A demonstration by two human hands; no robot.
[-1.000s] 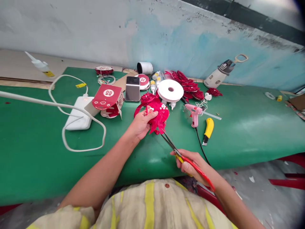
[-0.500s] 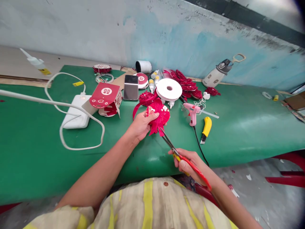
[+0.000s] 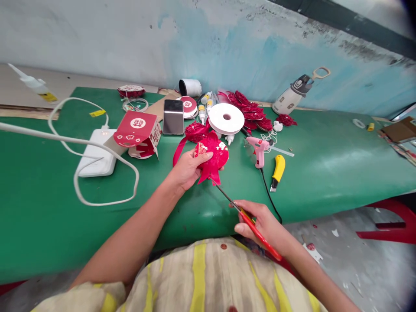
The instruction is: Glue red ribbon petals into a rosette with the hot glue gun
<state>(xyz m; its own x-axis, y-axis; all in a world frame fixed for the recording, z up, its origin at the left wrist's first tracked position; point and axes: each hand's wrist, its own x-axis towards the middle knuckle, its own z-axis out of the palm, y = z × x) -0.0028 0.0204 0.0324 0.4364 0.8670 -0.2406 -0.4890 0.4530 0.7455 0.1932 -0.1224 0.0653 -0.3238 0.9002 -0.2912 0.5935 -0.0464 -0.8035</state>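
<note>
My left hand grips a red ribbon rosette, thumb on its face and the other fingers behind it. Ribbon tails with cut ends hang from its lower edge. In my right hand is a pair of scissors with red and yellow handles. Their blades look closed, and the tips lie at the bottom of the ribbon tails; whether they touch the ribbon I cannot tell. Just behind the rosette stands a white ribbon spool, with a loop of red ribbon to its left.
A pink glue gun and a yellow utility knife lie on the right. Left are a red box, a phone and a white power bank with looping cable. More red rosettes and a bottle stand near the wall.
The scissors' blades have gone from apart, around the ribbon tail, to closed and slightly lower. The ribbon tails now hang spread wider. The whole view has shifted a little.
</note>
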